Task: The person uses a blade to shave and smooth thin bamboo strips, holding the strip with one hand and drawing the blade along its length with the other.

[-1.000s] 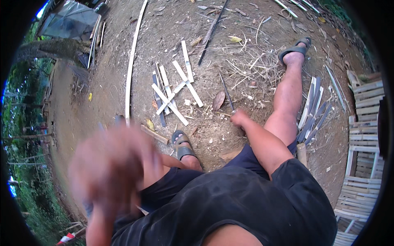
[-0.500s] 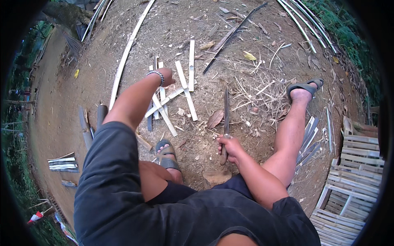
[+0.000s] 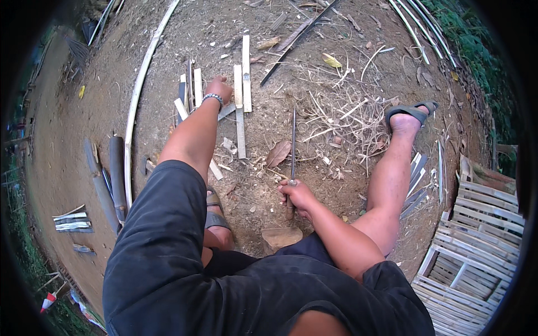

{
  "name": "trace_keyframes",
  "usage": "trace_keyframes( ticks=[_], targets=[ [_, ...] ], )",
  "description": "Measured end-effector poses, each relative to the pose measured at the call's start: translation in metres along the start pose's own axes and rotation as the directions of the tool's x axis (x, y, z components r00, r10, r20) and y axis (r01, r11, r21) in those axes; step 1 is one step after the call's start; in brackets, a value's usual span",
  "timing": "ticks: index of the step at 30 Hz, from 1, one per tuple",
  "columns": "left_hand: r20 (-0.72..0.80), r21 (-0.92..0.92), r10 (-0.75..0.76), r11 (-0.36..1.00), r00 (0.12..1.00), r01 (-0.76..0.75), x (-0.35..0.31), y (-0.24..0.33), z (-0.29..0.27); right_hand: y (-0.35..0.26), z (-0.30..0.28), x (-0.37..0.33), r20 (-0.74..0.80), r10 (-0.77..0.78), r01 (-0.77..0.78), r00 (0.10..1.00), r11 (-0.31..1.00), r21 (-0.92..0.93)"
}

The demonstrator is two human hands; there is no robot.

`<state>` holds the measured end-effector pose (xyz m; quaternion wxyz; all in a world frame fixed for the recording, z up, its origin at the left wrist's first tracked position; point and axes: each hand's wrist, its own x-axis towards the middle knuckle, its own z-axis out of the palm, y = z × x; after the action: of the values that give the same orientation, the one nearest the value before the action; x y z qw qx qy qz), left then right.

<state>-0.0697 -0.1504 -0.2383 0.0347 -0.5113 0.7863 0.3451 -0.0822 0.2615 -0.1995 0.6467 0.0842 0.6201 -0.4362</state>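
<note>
The strips (image 3: 246, 64) lie on the ground, far and left of centre. The left hand (image 3: 219, 88) is among them; its fingers look curled, but I cannot tell whether they pinch a strip. The right hand (image 3: 298, 196) wraps its fingers around the handle of the knife (image 3: 293, 143), blade pointing far, with the shavings (image 3: 342, 120) to its right. The strips look light, thin and fairly stiff, likely springy and apt to split along the grain. Mid-length seems the best hold, thumb and fingers on the flat faces, off possibly sharp edges.
</note>
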Motion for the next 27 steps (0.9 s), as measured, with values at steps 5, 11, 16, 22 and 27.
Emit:
trace_keyframes(
  ticks=[5,11,16,22,27],
  targets=[
    [-0.043,0.199,0.053,0.979,0.998,-0.044,-0.012,-0.002,0.019,0.002,-0.004,-0.001,-0.019,-0.023,0.023,1.000,1.000,0.009],
    [-0.146,0.092,-0.021,0.995,0.989,0.034,-0.022,0.015,0.043,0.006,-0.020,-0.003,-0.056,-0.063,0.059,0.996,0.996,-0.065],
    [-0.132,-0.028,-0.071,0.997,0.989,0.067,-0.015,0.019,0.038,0.013,-0.020,0.010,-0.047,-0.018,0.013,0.999,0.993,-0.117],
    [0.092,-0.036,0.017,0.999,0.996,-0.013,-0.014,0.026,-0.010,0.023,-0.017,0.026,0.003,-0.088,0.087,0.996,0.986,-0.142],
    [0.215,-0.343,0.047,0.939,0.975,0.031,-0.047,0.060,-0.069,0.023,-0.017,0.031,-0.017,-0.122,0.114,0.992,0.964,-0.240]
  ],
)
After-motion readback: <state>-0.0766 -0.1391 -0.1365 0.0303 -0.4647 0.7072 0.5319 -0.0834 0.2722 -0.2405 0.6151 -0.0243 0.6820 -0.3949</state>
